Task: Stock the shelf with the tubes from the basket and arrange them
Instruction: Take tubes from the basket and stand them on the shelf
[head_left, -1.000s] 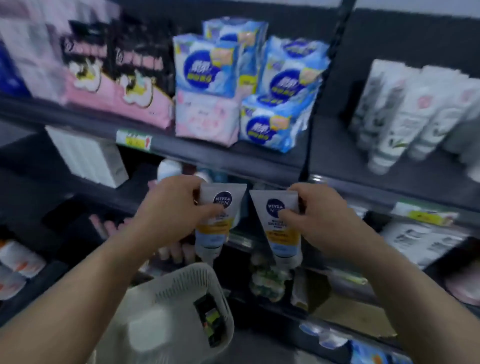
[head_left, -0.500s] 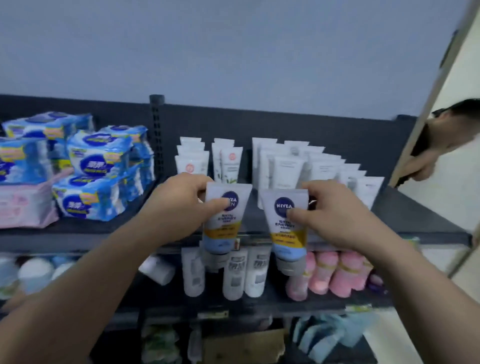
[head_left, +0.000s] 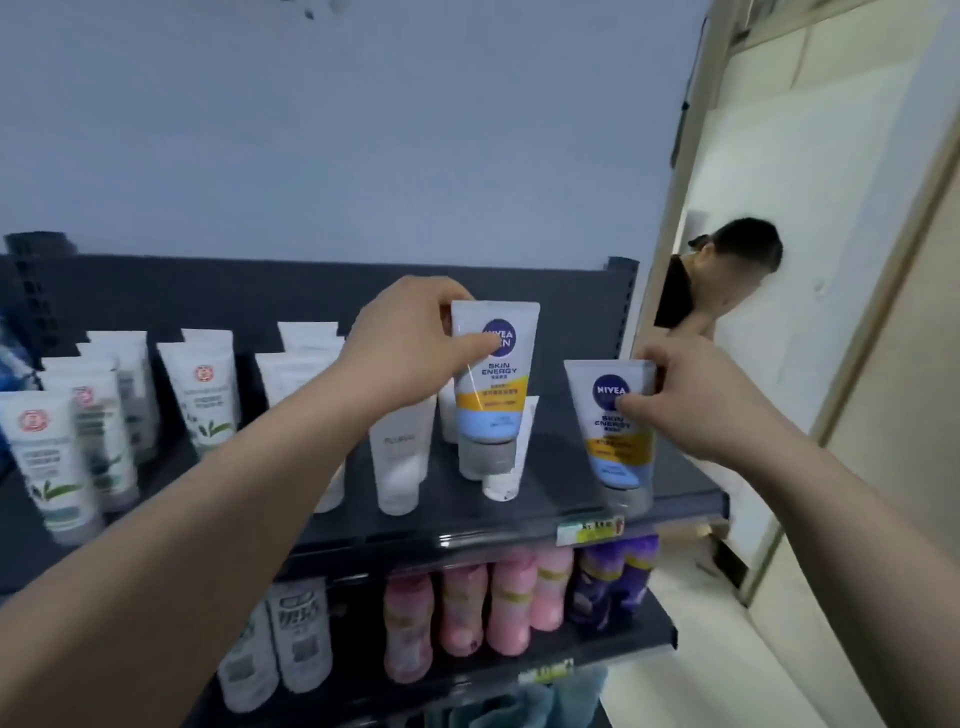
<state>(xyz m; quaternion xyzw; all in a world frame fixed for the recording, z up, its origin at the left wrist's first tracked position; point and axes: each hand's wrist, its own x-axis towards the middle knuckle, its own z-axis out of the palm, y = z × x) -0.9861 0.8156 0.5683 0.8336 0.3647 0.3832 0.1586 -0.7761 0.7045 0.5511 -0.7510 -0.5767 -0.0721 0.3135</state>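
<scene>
head view: left hand (head_left: 410, 345) pinches a white, blue and yellow plastic tube (head_left: 491, 384) by its crimped top above the dark metal shelf (head_left: 519, 519); right hand (head_left: 696, 400) pinches its twin (head_left: 615, 431) near the shelf's right edge; likely light, squashy, tippy on grey caps (head_left: 485, 456), so the stiff crimp seems the best hold

A shop: a dark metal shelf (head_left: 563, 470) carries a price tag (head_left: 589, 530) on its front rail at five o'clock, rows of identical white tubes (head_left: 47, 457) at nine o'clock, and pink bottles (head_left: 511, 597) at six o'clock.
</scene>
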